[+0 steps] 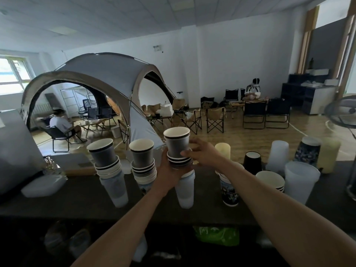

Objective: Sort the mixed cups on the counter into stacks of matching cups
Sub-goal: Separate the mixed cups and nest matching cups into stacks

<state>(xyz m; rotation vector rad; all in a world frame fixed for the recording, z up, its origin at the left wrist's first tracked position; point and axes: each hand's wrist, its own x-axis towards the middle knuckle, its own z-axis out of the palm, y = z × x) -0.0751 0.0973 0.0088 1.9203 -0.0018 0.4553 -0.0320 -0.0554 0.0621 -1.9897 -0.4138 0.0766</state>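
Note:
Three tall mixed stacks stand in a row on the dark counter (77, 197). The left stack (107, 162) and middle stack (142, 160) have grey paper cups on top of frosted plastic cups. My left hand (169, 170) grips the third stack of grey paper cups (177, 145) from below, above a frosted plastic cup (185, 191). My right hand (202, 153) holds the same grey cups from the right side. To the right stand a patterned cup (229, 191), an upturned black cup (252, 161), a white-lined paper cup stack (271, 180) and frosted plastic cups (299, 180).
At the counter's far right are more frosted cups (278, 155), a patterned cup stack (308, 153) and a yellowish cup (328, 157). A pale yellow cup (222, 149) stands behind my right hand. A plastic lidded box (43, 185) lies at the left. A green bag (217, 235) sits below the counter.

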